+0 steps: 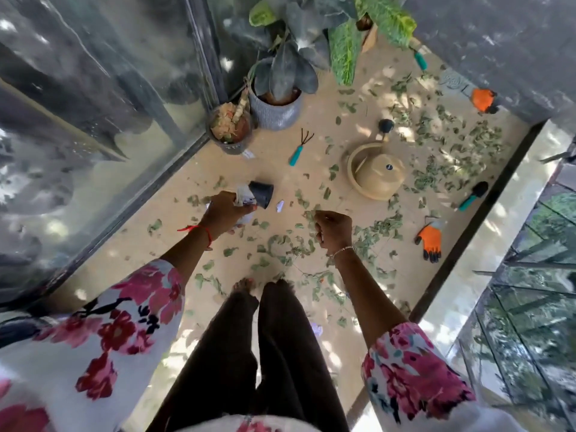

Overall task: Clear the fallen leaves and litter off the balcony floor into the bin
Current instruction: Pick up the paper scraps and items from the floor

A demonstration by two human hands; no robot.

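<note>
Green fallen leaves [282, 244] lie scattered over the tan balcony floor, thickest at the right [448, 145]. My left hand [224, 210] grips crumpled white paper [243, 194] together with a small black plastic pot [261, 193]. My right hand [332, 229] is curled into a fist above the leaves; a thin leafy stem seems pinched at its top, but I cannot tell for sure. A scrap of white paper [280, 206] lies on the floor between my hands. Another white scrap [317, 329] lies beside my right leg.
A beige watering can [375, 173] stands ahead right. A teal hand rake [299, 148], a teal-handled tool [472, 196] and two orange gloves [430, 241] [482, 99] lie around. Potted plants [276, 107] [230, 129] stand by the glass door [93, 120]. A low ledge [498, 219] bounds the right.
</note>
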